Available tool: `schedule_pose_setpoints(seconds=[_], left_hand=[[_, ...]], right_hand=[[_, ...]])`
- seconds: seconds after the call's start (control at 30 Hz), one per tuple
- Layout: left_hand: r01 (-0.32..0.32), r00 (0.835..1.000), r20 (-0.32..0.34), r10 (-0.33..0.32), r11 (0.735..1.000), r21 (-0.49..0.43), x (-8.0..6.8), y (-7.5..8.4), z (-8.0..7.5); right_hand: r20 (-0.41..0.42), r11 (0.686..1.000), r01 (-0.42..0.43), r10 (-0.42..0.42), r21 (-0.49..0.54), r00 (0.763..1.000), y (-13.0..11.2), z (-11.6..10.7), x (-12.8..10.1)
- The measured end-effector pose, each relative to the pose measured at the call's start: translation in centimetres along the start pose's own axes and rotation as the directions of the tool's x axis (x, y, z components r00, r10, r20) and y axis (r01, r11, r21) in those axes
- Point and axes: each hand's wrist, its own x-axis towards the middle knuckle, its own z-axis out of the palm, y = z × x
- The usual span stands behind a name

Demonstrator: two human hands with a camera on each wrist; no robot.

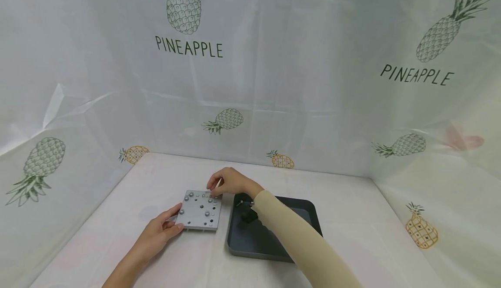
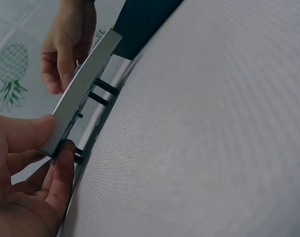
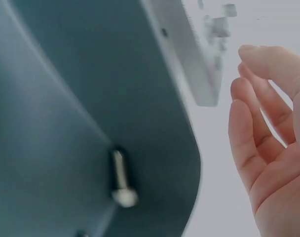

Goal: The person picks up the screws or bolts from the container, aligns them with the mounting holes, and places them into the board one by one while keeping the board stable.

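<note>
Silvery metal plate [image 1: 197, 213] here, left of the tray [image 1: 250, 240] and nearer the table's [image 1: 352, 227] left edge than its right. Looks stiff, probably hefty for its size and kinda slick, so I'd grab the bare sides, clear of the bolts [image 1: 207, 213]. The left hand [image 1: 156, 234] has its near left corner pinched, thumb on top, fingers under. The right hand [image 1: 231, 181] is loosely curled at the far right corner; can't tell if it's gripping anything.
</note>
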Motion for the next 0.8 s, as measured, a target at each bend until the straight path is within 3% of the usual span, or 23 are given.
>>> schedule_pose_setpoints(seconds=[0.17, 0.33, 0.6, 0.8], left_hand=[[-0.001, 1.0, 0.004, 0.0, 1.0, 0.03, 0.0, 0.1, 0.0], [-0.007, 1.0, 0.014, 0.006, 0.999, 0.041, -0.1, 0.0, 0.0], [-0.006, 1.0, 0.016, 0.006, 0.999, 0.043, -0.2, -0.1, -0.1], [-0.004, 1.0, 0.022, 0.004, 0.999, 0.035, -0.1, 0.0, -0.1]], right_hand=[[-0.001, 0.998, 0.043, -0.043, -0.036, 0.999, -0.4, -2.4, -2.5], [0.012, 0.997, 0.032, -0.031, -0.072, 0.999, -0.6, -4.4, -5.7], [0.061, 0.995, 0.019, -0.014, -0.094, 0.998, 1.1, -5.4, -10.4], [0.034, 0.989, -0.001, 0.006, -0.146, 0.999, 2.1, -5.5, -13.3]])
